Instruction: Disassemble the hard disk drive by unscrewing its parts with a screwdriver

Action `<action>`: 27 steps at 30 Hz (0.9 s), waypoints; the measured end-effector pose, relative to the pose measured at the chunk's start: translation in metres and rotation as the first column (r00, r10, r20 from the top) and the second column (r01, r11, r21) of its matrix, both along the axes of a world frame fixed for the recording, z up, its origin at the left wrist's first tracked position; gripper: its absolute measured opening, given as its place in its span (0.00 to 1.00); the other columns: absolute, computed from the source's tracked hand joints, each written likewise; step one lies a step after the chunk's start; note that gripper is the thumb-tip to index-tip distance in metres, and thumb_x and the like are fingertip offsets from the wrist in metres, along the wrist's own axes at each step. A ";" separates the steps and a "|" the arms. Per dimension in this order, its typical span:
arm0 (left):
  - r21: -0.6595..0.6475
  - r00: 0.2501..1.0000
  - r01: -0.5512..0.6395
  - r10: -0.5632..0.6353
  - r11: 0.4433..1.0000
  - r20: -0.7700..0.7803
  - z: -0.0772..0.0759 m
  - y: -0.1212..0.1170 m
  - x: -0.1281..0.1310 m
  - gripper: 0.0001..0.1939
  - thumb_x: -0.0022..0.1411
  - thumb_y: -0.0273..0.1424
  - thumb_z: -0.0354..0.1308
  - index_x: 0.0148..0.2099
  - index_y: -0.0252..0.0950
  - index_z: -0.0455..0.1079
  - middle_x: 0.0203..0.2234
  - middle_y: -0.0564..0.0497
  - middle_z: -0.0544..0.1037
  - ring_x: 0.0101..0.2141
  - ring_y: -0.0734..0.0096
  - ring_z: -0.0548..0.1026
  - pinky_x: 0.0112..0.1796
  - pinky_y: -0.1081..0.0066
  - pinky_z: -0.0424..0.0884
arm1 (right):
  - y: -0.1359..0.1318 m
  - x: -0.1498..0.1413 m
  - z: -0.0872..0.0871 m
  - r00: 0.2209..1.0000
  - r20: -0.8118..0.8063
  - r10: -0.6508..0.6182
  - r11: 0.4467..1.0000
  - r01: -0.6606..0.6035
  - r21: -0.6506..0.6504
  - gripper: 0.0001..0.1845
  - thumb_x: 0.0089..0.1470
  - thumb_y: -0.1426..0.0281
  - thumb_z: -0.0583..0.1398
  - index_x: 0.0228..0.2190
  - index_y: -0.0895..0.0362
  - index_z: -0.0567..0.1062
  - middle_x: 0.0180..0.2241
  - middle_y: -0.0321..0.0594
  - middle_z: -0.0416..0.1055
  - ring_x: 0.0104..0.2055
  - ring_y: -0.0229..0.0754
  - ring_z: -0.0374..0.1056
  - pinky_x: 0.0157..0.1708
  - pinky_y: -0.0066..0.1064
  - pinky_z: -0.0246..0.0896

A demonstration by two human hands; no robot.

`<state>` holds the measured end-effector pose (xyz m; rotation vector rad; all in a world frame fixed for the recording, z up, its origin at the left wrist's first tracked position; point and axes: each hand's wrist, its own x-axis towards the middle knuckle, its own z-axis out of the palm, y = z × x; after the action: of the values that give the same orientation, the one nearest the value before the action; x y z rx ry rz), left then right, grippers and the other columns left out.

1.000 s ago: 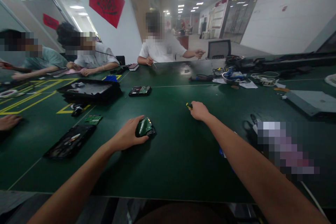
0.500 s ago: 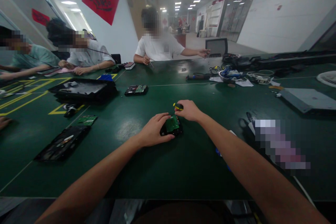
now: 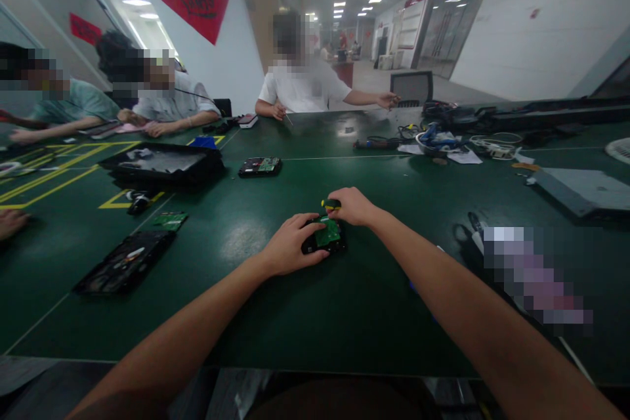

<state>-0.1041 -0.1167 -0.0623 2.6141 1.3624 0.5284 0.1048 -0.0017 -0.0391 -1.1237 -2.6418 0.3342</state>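
Note:
A small hard drive (image 3: pixel 327 237) with a green circuit board facing up lies on the dark green table (image 3: pixel 315 302) in front of me. My left hand (image 3: pixel 290 246) is closed round its left side and holds it down. My right hand (image 3: pixel 353 205) is closed on a screwdriver with a yellow and black handle (image 3: pixel 331 203), held over the drive's far edge. Its tip is hidden behind the drive and my fingers.
A black tray (image 3: pixel 162 166), another drive (image 3: pixel 260 166), a loose green board (image 3: pixel 168 220) and an opened black case (image 3: pixel 125 262) lie to the left. Cables and tools (image 3: pixel 438 141) sit at the back right. Three people sit along the far and left sides.
My left hand slid the drive from the left to the middle of the table. My right hand brought the screwdriver back down to it.

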 end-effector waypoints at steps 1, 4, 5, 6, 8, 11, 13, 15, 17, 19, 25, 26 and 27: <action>0.001 1.000 0.001 -0.001 1.000 0.002 0.000 0.000 0.000 0.33 0.61 0.51 0.59 0.63 0.42 0.66 0.61 0.41 0.66 0.59 0.49 0.66 0.57 0.48 0.65 | 0.002 -0.001 0.001 1.000 0.021 0.018 1.000 -0.018 0.002 0.06 0.49 0.68 0.69 0.33 0.54 0.80 0.36 0.36 0.78 0.39 0.41 0.72 0.35 0.27 0.55; 0.003 1.000 0.008 -0.008 1.000 0.006 0.002 0.000 0.000 0.32 0.61 0.50 0.59 0.63 0.42 0.66 0.61 0.41 0.66 0.59 0.50 0.66 0.57 0.50 0.65 | 0.007 -0.001 0.004 0.997 0.048 0.056 0.998 -0.056 -0.016 0.07 0.49 0.68 0.69 0.33 0.54 0.81 0.36 0.37 0.79 0.39 0.41 0.72 0.35 0.27 0.55; 0.006 1.000 0.012 -0.012 1.000 0.008 0.002 0.000 0.000 0.32 0.61 0.50 0.59 0.63 0.42 0.66 0.61 0.41 0.66 0.59 0.50 0.66 0.57 0.50 0.65 | 0.009 0.000 0.005 0.998 0.038 0.057 0.998 -0.056 -0.027 0.07 0.50 0.68 0.69 0.33 0.54 0.81 0.37 0.37 0.79 0.39 0.41 0.72 0.36 0.27 0.56; 0.010 1.000 0.016 -0.016 1.000 0.010 0.002 0.000 0.000 0.32 0.61 0.50 0.59 0.63 0.42 0.66 0.61 0.41 0.67 0.59 0.50 0.66 0.58 0.50 0.65 | 0.010 0.002 0.006 0.999 0.022 0.044 0.998 -0.043 -0.036 0.06 0.52 0.67 0.68 0.34 0.54 0.81 0.38 0.37 0.79 0.40 0.41 0.72 0.37 0.27 0.56; 0.018 1.000 0.020 -0.021 1.000 0.013 0.001 0.000 -0.001 0.32 0.61 0.50 0.59 0.64 0.42 0.66 0.61 0.41 0.67 0.59 0.50 0.66 0.58 0.50 0.65 | 0.012 0.004 0.006 1.000 0.010 -0.014 0.999 0.015 -0.042 0.07 0.55 0.66 0.66 0.36 0.53 0.81 0.39 0.37 0.79 0.41 0.42 0.72 0.37 0.27 0.57; 0.020 1.000 0.017 -0.018 1.000 0.013 -0.002 0.001 -0.001 0.32 0.61 0.50 0.59 0.64 0.42 0.66 0.61 0.41 0.67 0.59 0.50 0.66 0.58 0.50 0.65 | 0.012 0.006 0.002 0.995 0.076 -0.067 0.997 0.069 -0.033 0.11 0.57 0.61 0.64 0.37 0.55 0.81 0.39 0.40 0.79 0.40 0.43 0.72 0.35 0.28 0.57; 0.017 1.000 0.013 -0.013 1.000 0.014 -0.002 0.001 -0.001 0.33 0.61 0.51 0.59 0.63 0.42 0.66 0.61 0.41 0.67 0.59 0.50 0.66 0.58 0.50 0.64 | 0.011 0.005 -0.001 0.991 0.115 -0.064 0.997 0.068 -0.032 0.13 0.59 0.58 0.62 0.36 0.55 0.80 0.38 0.42 0.79 0.39 0.44 0.72 0.33 0.28 0.56; 0.006 1.000 0.010 -0.010 1.000 0.012 -0.001 0.001 -0.001 0.33 0.61 0.51 0.59 0.64 0.42 0.66 0.61 0.41 0.67 0.60 0.50 0.66 0.58 0.50 0.64 | 0.012 0.003 -0.005 0.988 0.130 -0.083 0.996 0.088 -0.034 0.14 0.59 0.58 0.61 0.35 0.55 0.80 0.38 0.43 0.79 0.39 0.44 0.72 0.33 0.28 0.57; -0.008 1.000 0.008 -0.008 1.000 0.007 0.001 0.000 -0.001 0.33 0.61 0.51 0.59 0.64 0.42 0.66 0.62 0.41 0.66 0.60 0.50 0.65 0.58 0.50 0.64 | 0.015 0.002 -0.009 0.982 0.129 -0.140 0.989 0.144 -0.023 0.12 0.59 0.60 0.61 0.36 0.55 0.80 0.40 0.43 0.79 0.40 0.45 0.73 0.34 0.28 0.58; -0.020 1.000 0.008 -0.008 1.000 0.005 0.003 0.000 -0.001 0.33 0.62 0.51 0.58 0.64 0.43 0.66 0.62 0.41 0.66 0.60 0.50 0.65 0.58 0.49 0.64 | 0.019 0.003 -0.012 0.971 0.117 -0.206 0.978 0.209 -0.006 0.11 0.59 0.61 0.62 0.38 0.55 0.80 0.41 0.44 0.79 0.42 0.46 0.73 0.36 0.28 0.59; -0.021 0.999 0.032 -0.031 0.999 0.031 0.003 0.001 -0.002 0.33 0.61 0.50 0.60 0.64 0.43 0.66 0.62 0.42 0.66 0.61 0.51 0.65 0.59 0.50 0.64 | 0.030 0.010 -0.023 0.960 0.099 -0.261 0.961 0.268 -0.064 0.09 0.56 0.64 0.65 0.38 0.54 0.80 0.42 0.42 0.78 0.43 0.44 0.73 0.38 0.27 0.61; -0.018 0.999 0.040 -0.040 0.999 0.035 0.002 0.001 -0.002 0.33 0.61 0.50 0.60 0.64 0.43 0.66 0.62 0.42 0.66 0.60 0.51 0.65 0.59 0.50 0.64 | 0.031 0.010 -0.026 0.958 0.090 -0.271 0.959 0.276 -0.057 0.08 0.57 0.64 0.64 0.38 0.53 0.80 0.42 0.42 0.78 0.43 0.44 0.73 0.39 0.27 0.61; -0.016 0.998 0.048 -0.048 0.999 0.037 0.002 0.002 -0.002 0.33 0.61 0.50 0.60 0.64 0.43 0.66 0.62 0.42 0.66 0.60 0.52 0.65 0.59 0.50 0.64 | 0.032 0.010 -0.028 0.957 0.083 -0.277 0.958 0.281 -0.049 0.09 0.57 0.64 0.64 0.38 0.54 0.80 0.42 0.42 0.78 0.44 0.44 0.73 0.40 0.27 0.61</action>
<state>-0.1066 -0.1152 -0.0604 2.6031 1.2841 0.5531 0.1144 0.0303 -0.0672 -1.5340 -2.5017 0.3217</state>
